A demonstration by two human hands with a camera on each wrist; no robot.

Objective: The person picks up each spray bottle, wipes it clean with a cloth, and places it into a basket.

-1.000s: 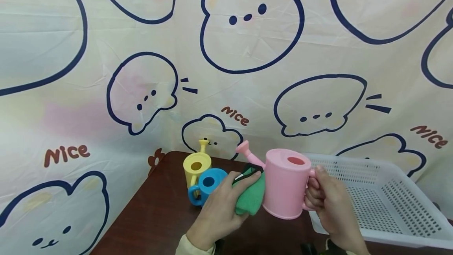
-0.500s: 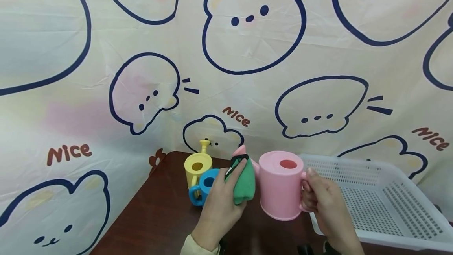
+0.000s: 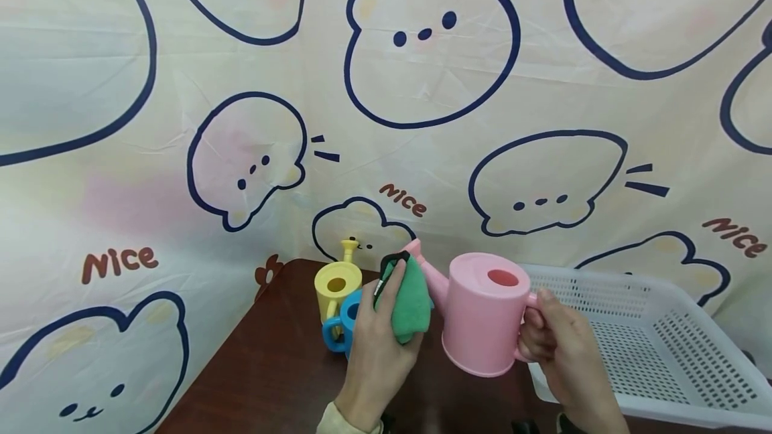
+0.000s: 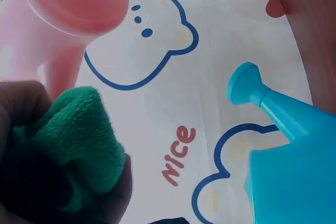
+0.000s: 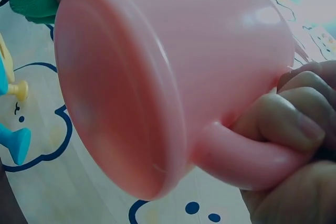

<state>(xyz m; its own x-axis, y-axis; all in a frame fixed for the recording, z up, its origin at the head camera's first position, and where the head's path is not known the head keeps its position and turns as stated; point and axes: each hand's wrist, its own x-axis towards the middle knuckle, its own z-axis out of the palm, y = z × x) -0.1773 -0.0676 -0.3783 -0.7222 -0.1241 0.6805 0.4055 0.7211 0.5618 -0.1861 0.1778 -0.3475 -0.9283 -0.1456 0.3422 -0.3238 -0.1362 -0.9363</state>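
My right hand grips the handle of a pink watering can, its fingers curled through the loop in the right wrist view. The can is held up over the table, its spout pointing left. My left hand holds a bunched green cloth with a black edge against the can's spout. Part of the spout is hidden behind the cloth. In the left wrist view the green cloth bulges between thumb and fingers, just below the pink can.
A yellow watering can and a blue watering can stand on the dark brown table to the left; my left hand partly covers the blue one. On the right sits a white perforated plastic basket. A cartoon-printed curtain hangs behind.
My left hand has moved left and slightly up with the cloth, from beside the can's body to along the spout. The pink can shifted left, then back right, still in my right hand.
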